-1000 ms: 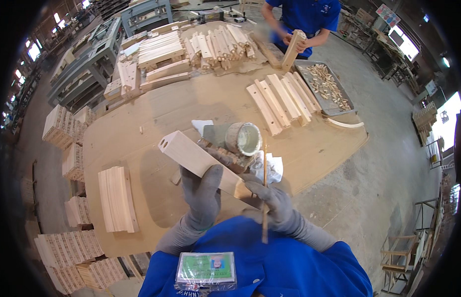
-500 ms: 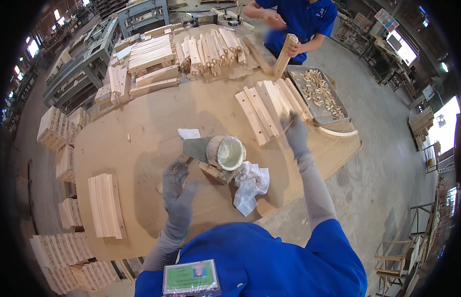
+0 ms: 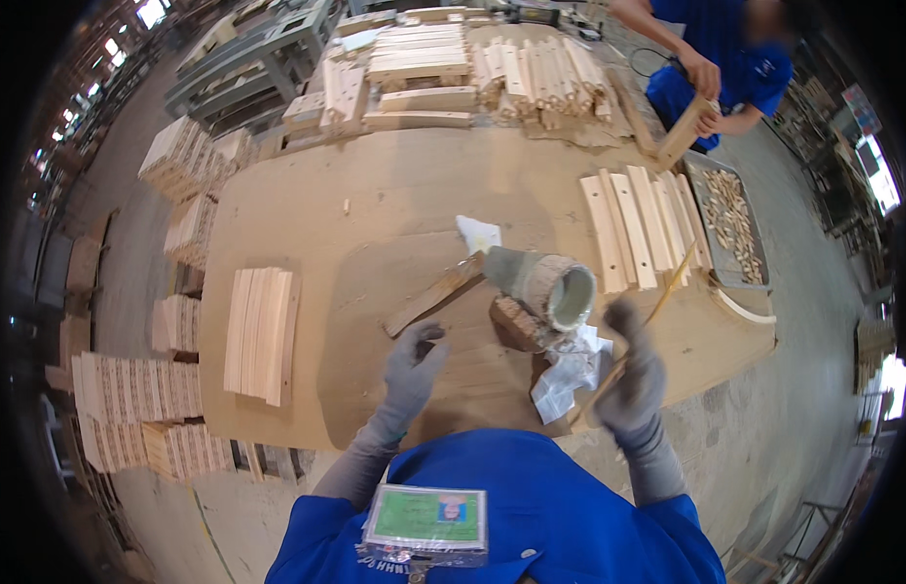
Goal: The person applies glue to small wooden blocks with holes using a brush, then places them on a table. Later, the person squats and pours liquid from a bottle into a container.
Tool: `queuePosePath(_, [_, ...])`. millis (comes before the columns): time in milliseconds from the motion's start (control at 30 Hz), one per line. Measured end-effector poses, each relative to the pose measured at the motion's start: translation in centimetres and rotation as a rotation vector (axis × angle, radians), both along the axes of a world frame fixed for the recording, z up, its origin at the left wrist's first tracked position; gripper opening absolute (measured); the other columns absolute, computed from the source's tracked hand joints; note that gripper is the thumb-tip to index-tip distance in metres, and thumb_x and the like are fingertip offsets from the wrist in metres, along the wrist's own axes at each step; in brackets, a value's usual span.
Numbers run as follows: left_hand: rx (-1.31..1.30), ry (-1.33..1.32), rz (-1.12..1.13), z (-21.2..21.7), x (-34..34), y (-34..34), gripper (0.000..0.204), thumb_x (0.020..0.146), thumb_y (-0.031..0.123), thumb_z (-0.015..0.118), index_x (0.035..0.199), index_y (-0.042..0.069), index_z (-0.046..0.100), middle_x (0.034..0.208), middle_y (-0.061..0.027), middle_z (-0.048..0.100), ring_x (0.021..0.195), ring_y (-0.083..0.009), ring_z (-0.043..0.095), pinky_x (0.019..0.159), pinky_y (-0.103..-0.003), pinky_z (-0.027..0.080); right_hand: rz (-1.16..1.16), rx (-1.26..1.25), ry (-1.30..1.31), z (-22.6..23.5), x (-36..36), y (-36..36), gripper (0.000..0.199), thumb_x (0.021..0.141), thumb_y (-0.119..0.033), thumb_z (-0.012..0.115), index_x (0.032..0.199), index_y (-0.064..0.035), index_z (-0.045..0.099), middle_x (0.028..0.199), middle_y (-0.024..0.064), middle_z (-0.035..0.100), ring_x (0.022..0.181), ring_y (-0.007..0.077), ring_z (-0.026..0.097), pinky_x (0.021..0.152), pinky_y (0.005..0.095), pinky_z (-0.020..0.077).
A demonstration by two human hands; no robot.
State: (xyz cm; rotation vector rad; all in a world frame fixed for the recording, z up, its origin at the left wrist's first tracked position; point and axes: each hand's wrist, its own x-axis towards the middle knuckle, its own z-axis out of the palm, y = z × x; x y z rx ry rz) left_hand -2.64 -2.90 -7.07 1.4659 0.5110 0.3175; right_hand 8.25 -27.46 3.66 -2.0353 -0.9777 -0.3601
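Observation:
My right hand (image 3: 633, 375), in a grey glove, grips a thin wooden stick (image 3: 667, 292) that slants up toward the right. My left hand (image 3: 414, 362), also gloved, hovers over the tabletop (image 3: 375, 195) with loosely curled fingers and holds nothing. Between the hands lies a tilted, glue-smeared cup (image 3: 548, 287) with its mouth facing me. The cup rests on a rough wood block (image 3: 516, 326) beside a crumpled white rag (image 3: 570, 370). A single wooden slat (image 3: 433, 294) lies flat just beyond my left hand.
A stack of pale slats (image 3: 263, 331) lies at the left. A row of slats (image 3: 638, 229) and a tray of dowels (image 3: 730, 219) lie at the right. Another person (image 3: 735, 58) at the far right holds a wooden piece (image 3: 684, 131). More wood is stacked at the far edge.
My left hand has let go of the slat it held a second ago. My right hand reached out to the slats at the right and has come back near me with the thin stick.

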Motion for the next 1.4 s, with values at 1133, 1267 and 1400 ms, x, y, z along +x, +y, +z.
queuePosePath(1133, [0.090,0.026,-0.446,6.6,12.0,-1.3,0.034,0.092,0.025,0.055,0.111,-0.002,0.059,0.092,-0.0065,0.063,0.072,-0.0106,0.057,0.059,-0.022,0.048,-0.326,-0.112,0.489,-11.5,-13.9,-7.1,0.026,0.089,-0.018,0.051,0.112,-0.0071,0.055,0.121,0.0094,0.054,0.103,0.0334,0.056,0.086,0.0424,0.0465])
queuePosePath(1267, [0.202,-0.236,-0.259,7.3,9.4,-3.3,0.026,0.095,0.023,0.049,0.102,0.001,0.062,0.090,-0.0067,0.063,0.073,-0.0112,0.058,0.062,-0.024,0.047,-0.486,-0.159,0.633,-12.3,-18.0,-13.9,0.025,0.090,-0.019,0.051,0.111,-0.0077,0.056,0.121,0.0092,0.054,0.103,0.0339,0.056,0.084,0.0424,0.0474])
queuePosePath(1400, [-0.217,-0.272,-0.060,7.6,3.1,-8.3,0.031,0.097,0.026,0.044,0.111,0.001,0.057,0.086,-0.0056,0.060,0.070,-0.0136,0.054,0.064,-0.027,0.046,-0.567,-0.170,0.784,-13.3,-22.1,-22.2,0.025,0.089,-0.021,0.051,0.110,-0.0075,0.057,0.117,0.0107,0.057,0.099,0.0350,0.058,0.082,0.0431,0.0482])
